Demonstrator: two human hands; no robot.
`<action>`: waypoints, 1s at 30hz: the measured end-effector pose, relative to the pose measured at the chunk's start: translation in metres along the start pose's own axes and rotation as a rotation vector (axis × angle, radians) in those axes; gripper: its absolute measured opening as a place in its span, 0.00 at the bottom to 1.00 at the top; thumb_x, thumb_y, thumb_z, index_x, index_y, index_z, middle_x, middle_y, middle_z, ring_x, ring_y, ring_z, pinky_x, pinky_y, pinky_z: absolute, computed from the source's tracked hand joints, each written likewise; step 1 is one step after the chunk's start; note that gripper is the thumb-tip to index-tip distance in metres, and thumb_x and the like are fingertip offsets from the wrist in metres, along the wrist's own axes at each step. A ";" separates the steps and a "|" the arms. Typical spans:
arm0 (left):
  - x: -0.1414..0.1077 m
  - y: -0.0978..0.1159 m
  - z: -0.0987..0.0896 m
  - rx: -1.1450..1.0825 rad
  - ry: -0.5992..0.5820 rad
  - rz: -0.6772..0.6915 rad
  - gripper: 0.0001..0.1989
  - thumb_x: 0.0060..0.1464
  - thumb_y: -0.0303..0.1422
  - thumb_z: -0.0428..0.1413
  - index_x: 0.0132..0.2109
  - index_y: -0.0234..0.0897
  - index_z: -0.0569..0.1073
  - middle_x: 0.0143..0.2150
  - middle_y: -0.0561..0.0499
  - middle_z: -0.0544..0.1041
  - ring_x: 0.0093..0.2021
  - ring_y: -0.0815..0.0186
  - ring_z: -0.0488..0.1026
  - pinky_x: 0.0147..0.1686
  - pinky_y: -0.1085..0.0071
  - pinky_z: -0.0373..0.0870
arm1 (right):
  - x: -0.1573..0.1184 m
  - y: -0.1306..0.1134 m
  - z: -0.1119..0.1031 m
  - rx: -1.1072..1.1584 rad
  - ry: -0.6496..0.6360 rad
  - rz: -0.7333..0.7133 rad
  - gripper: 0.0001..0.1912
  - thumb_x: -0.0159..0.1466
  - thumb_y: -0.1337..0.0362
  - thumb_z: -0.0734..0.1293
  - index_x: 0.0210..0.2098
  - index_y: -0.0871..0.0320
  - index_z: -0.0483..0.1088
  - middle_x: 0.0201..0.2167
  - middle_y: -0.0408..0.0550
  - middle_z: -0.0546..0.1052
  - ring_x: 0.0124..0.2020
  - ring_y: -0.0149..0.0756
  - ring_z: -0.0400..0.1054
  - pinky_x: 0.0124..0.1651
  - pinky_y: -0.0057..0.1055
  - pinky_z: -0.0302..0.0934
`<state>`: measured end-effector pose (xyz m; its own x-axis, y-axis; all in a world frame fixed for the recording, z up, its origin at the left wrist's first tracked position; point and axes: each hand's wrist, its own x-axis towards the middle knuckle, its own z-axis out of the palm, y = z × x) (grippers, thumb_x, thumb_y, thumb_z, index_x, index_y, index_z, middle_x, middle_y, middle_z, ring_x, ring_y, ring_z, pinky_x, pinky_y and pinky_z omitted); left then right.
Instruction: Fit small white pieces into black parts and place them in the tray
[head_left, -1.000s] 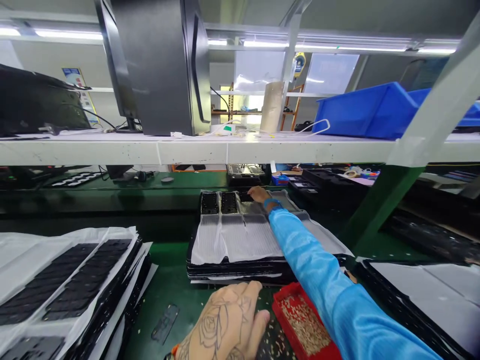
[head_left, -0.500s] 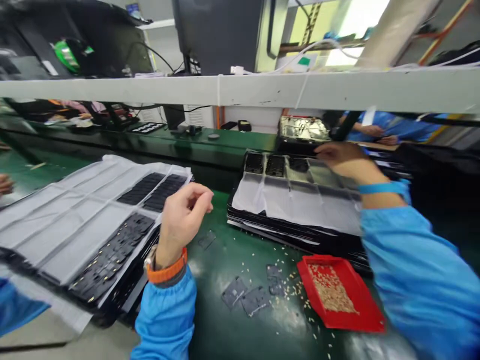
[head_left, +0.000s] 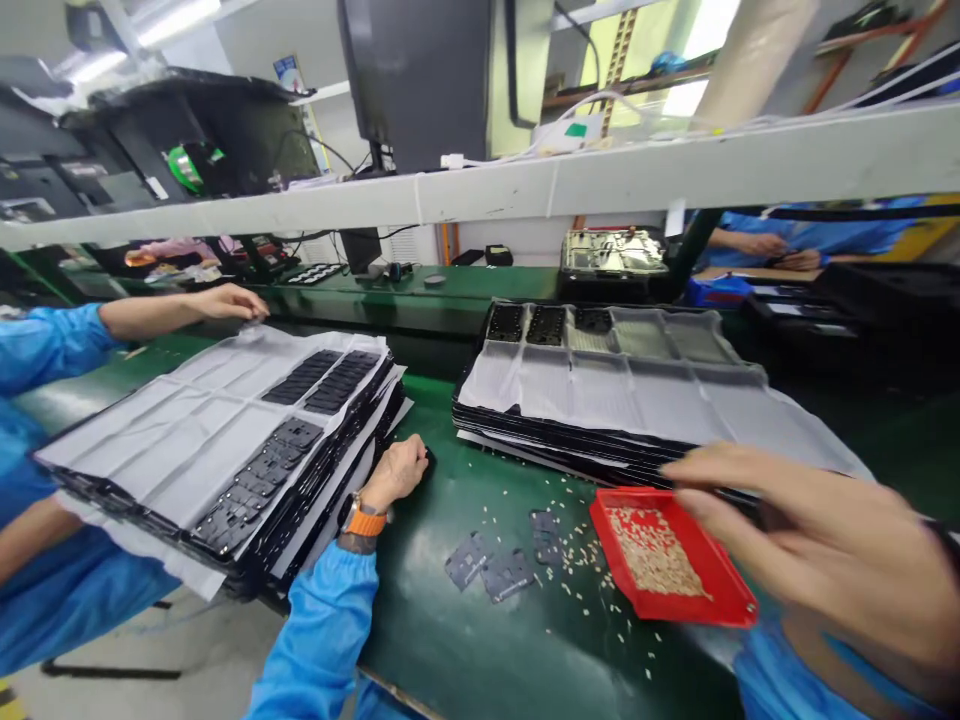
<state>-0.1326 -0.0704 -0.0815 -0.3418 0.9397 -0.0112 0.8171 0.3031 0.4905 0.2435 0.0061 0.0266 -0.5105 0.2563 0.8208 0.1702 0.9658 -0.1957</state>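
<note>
My left hand (head_left: pixel 399 472), with a watch on an orange strap, rests on the green bench with its fingers curled together. A dark edge shows by its fingertips, but what it holds is hidden. In the near right, my right hand (head_left: pixel 817 550) hangs over the red scoop tray (head_left: pixel 731 590), blurred, thumb and forefinger apart with nothing visible between them. Small pale pieces (head_left: pixel 660 560) lie in the scoop tray and are scattered beside it. Several flat dark plates (head_left: pixel 508 575) lie on the bench between my hands.
Left stands a stack of lined trays (head_left: pixel 161 430) holding black parts (head_left: pixel 259 485); a co-worker's hand (head_left: pixel 232 300) touches its far corner. Another tray stack (head_left: pixel 615 385) stands at the right. A white shelf beam (head_left: pixel 480 195) crosses above. Another person's hands (head_left: pixel 780 250) show at far right.
My right hand has come back from the far edge of the right tray stack to above the red scoop tray. My left hand has lowered onto the bench. A co-worker's arm has reached the left stack.
</note>
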 end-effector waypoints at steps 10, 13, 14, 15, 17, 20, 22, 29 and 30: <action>-0.036 0.135 -0.046 -0.521 -0.104 0.528 0.15 0.65 0.33 0.53 0.57 0.37 0.73 0.36 0.53 0.74 0.24 0.72 0.72 0.23 0.77 0.72 | 0.009 -0.004 0.071 -0.047 -0.041 -0.135 0.11 0.69 0.70 0.66 0.51 0.61 0.72 0.52 0.59 0.77 0.53 0.45 0.75 0.52 0.42 0.77; -0.032 0.156 -0.040 -0.594 0.012 0.614 0.14 0.66 0.33 0.53 0.55 0.37 0.77 0.41 0.48 0.81 0.34 0.67 0.79 0.34 0.73 0.78 | 0.008 0.001 0.072 -0.130 0.132 -0.200 0.09 0.69 0.73 0.67 0.48 0.61 0.73 0.48 0.57 0.80 0.48 0.42 0.77 0.49 0.38 0.77; -0.031 0.161 -0.038 -0.609 0.052 0.637 0.14 0.66 0.34 0.53 0.55 0.37 0.77 0.45 0.46 0.83 0.40 0.64 0.81 0.40 0.70 0.80 | 0.007 0.002 0.072 -0.146 0.174 -0.199 0.09 0.69 0.73 0.67 0.48 0.61 0.73 0.47 0.56 0.80 0.47 0.41 0.77 0.47 0.37 0.77; -0.029 0.163 -0.035 -0.620 0.075 0.657 0.15 0.66 0.34 0.54 0.56 0.38 0.78 0.49 0.45 0.83 0.46 0.61 0.81 0.47 0.67 0.80 | 0.007 0.002 0.072 -0.156 0.205 -0.195 0.08 0.69 0.73 0.68 0.48 0.61 0.74 0.46 0.56 0.81 0.46 0.40 0.77 0.47 0.36 0.77; -0.028 0.165 -0.031 -0.626 0.077 0.683 0.16 0.65 0.35 0.56 0.58 0.39 0.77 0.53 0.45 0.83 0.53 0.58 0.80 0.54 0.62 0.78 | 0.007 0.004 0.073 -0.163 0.242 -0.195 0.07 0.69 0.72 0.68 0.46 0.61 0.74 0.44 0.56 0.81 0.45 0.40 0.78 0.45 0.35 0.77; -0.027 0.162 -0.027 -0.616 0.083 0.680 0.17 0.64 0.33 0.56 0.58 0.39 0.78 0.54 0.47 0.83 0.53 0.58 0.81 0.56 0.62 0.77 | 0.007 0.005 0.077 -0.144 0.249 -0.213 0.06 0.69 0.72 0.68 0.46 0.62 0.75 0.44 0.57 0.82 0.44 0.40 0.78 0.45 0.36 0.78; -0.027 0.159 -0.025 -0.604 0.097 0.653 0.16 0.63 0.32 0.56 0.56 0.40 0.79 0.54 0.47 0.83 0.53 0.58 0.81 0.57 0.62 0.76 | 0.007 0.005 0.080 -0.127 0.225 -0.216 0.07 0.69 0.72 0.68 0.47 0.62 0.75 0.44 0.57 0.82 0.44 0.40 0.79 0.45 0.37 0.78; -0.030 0.155 -0.023 -0.567 0.124 0.642 0.17 0.60 0.29 0.56 0.55 0.41 0.79 0.53 0.49 0.84 0.53 0.58 0.80 0.58 0.59 0.75 | 0.005 0.001 0.075 -0.094 0.116 -0.151 0.10 0.68 0.72 0.69 0.49 0.61 0.74 0.43 0.56 0.82 0.45 0.40 0.79 0.48 0.36 0.79; -0.030 0.154 -0.023 -0.552 0.139 0.661 0.17 0.60 0.29 0.56 0.55 0.42 0.80 0.52 0.49 0.84 0.53 0.59 0.80 0.57 0.59 0.75 | 0.005 -0.001 0.074 -0.085 0.101 -0.143 0.10 0.68 0.71 0.69 0.49 0.61 0.74 0.44 0.56 0.82 0.45 0.40 0.79 0.47 0.36 0.79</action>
<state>-0.0067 -0.0557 0.0145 0.0395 0.8571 0.5137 0.5385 -0.4513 0.7116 0.1787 0.0097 -0.0090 -0.4481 0.1072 0.8875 0.1743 0.9842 -0.0309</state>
